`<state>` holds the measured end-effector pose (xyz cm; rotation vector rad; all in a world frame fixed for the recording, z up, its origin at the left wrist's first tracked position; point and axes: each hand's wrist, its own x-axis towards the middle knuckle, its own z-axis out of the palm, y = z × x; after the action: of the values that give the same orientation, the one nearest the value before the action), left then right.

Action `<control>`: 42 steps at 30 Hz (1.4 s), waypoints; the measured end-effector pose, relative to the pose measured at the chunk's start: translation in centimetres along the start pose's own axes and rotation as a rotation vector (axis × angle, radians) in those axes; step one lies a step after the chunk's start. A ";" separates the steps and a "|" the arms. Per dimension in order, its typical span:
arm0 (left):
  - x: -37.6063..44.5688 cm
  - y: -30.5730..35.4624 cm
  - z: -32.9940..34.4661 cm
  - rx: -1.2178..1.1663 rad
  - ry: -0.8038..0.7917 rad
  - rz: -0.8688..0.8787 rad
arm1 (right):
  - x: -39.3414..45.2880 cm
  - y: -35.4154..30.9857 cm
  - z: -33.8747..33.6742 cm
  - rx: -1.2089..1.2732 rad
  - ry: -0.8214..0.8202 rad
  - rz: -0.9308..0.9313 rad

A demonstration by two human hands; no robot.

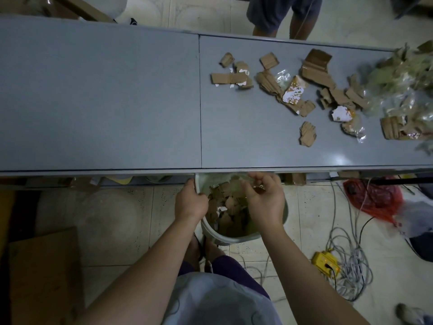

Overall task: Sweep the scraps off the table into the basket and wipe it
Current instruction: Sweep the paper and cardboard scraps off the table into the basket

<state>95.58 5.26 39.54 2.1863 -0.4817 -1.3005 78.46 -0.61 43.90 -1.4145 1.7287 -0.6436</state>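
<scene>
A grey table point(117, 102) runs across the view. Torn cardboard scraps point(293, 90) and clear plastic bits point(398, 90) lie over its right half. Below the table's front edge stands a pale round basket point(234, 239), partly filled with cardboard pieces. My left hand point(191, 200) grips the basket's left rim. My right hand point(264, 198) hovers over the basket's right side with loosely curled fingers; whether it holds any scrap I cannot tell.
A person's legs point(281, 17) stand beyond the table's far edge. On the tiled floor to the right lie a red plastic bag point(375, 195), tangled cables point(351, 261) and a yellow power strip point(325, 263). A cardboard sheet point(44, 266) lies at the left.
</scene>
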 end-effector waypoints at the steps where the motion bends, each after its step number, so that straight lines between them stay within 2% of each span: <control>1: 0.0 0.0 0.0 0.002 -0.001 0.001 | 0.2 0.2 -0.1 -0.057 -0.002 -0.044; 7: 0.1 0.0 0.0 0.006 -0.007 -0.001 | 0.6 1.9 -0.9 -0.455 -0.012 -0.422; 12: 0.0 -0.1 0.0 0.007 -0.012 0.004 | 1.1 2.7 -1.0 -0.519 -0.070 -0.384; 16: 0.0 0.0 0.0 0.008 -0.009 0.005 | 1.5 2.1 -1.3 -0.445 -0.042 -0.242; 21: 0.1 -0.1 0.1 0.003 -0.005 0.004 | 2.0 1.7 -1.9 -0.462 -0.013 -0.455; 28: 0.1 0.5 0.6 -0.029 0.007 -0.035 | 4.0 -0.1 -2.3 -0.537 -0.092 -0.687; 34: 0.1 1.3 1.7 -0.058 0.024 -0.080 | 10.2 -3.2 -0.7 -0.587 -0.193 -0.742; 42: 0.6 2.4 3.4 -0.094 0.131 -0.137 | 20.8 -10.0 3.5 -0.932 -0.356 -0.760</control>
<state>92.77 2.10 39.33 2.2404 -0.2185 -1.2132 85.72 -22.78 44.52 -2.6883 1.1783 0.1281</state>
